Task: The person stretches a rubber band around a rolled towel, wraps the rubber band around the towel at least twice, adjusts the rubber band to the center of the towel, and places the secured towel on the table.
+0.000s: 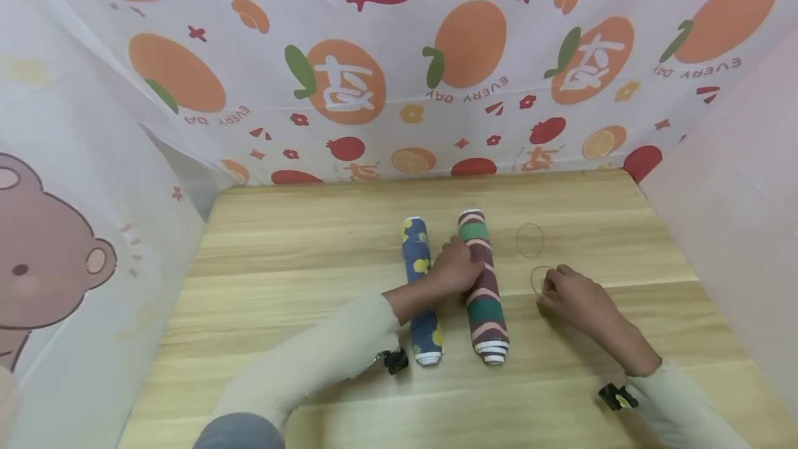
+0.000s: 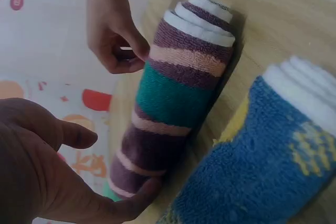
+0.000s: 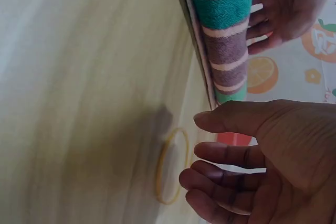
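A rolled towel with purple, pink and green stripes (image 1: 485, 289) lies on the table. My left hand (image 1: 458, 265) rests against its left side; in the left wrist view a fingertip touches the towel while the thumb stands apart. Left of it lies a rolled blue towel with yellow patterns (image 1: 426, 328), partly hidden under my left forearm. My right hand (image 1: 580, 300) hovers low to the right of the striped roll, fingers loosely bent, beside a thin tan rubber band (image 3: 160, 174). Thumb and fingertips are apart there, with no band visibly between them.
A second rubber band (image 1: 518, 241) lies farther back on the wooden table (image 1: 299, 255). A fruit-print curtain (image 1: 405, 89) hangs along the back edge, and pale sheets (image 1: 736, 179) flank both sides. Each wrist carries a small black camera mount (image 1: 395, 361).
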Demonstrator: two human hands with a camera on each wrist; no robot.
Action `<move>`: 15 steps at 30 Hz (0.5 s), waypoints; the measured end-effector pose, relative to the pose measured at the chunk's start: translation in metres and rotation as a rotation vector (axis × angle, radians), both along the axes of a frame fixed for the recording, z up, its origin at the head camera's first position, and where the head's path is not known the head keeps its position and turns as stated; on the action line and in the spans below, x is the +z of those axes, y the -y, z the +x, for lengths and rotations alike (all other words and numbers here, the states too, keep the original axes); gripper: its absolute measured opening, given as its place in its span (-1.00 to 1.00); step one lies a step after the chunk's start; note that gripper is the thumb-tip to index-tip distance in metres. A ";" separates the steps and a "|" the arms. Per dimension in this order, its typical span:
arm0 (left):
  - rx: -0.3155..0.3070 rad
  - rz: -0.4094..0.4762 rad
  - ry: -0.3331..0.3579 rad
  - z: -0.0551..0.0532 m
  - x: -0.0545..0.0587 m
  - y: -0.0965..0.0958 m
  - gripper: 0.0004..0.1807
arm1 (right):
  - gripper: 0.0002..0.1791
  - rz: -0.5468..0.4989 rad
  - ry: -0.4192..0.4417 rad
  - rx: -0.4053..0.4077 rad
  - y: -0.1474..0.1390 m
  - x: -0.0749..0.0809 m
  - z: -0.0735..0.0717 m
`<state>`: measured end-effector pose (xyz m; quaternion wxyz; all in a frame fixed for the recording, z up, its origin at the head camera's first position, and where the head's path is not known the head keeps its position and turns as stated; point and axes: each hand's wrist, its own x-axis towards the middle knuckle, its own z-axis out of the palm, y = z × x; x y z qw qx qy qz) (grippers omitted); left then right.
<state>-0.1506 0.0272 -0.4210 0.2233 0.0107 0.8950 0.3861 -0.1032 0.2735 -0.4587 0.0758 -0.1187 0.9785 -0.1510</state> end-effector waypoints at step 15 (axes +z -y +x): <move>0.088 -0.001 0.013 -0.015 -0.021 -0.024 -0.25 | -0.85 0.015 -0.027 -0.002 0.001 -0.018 -0.007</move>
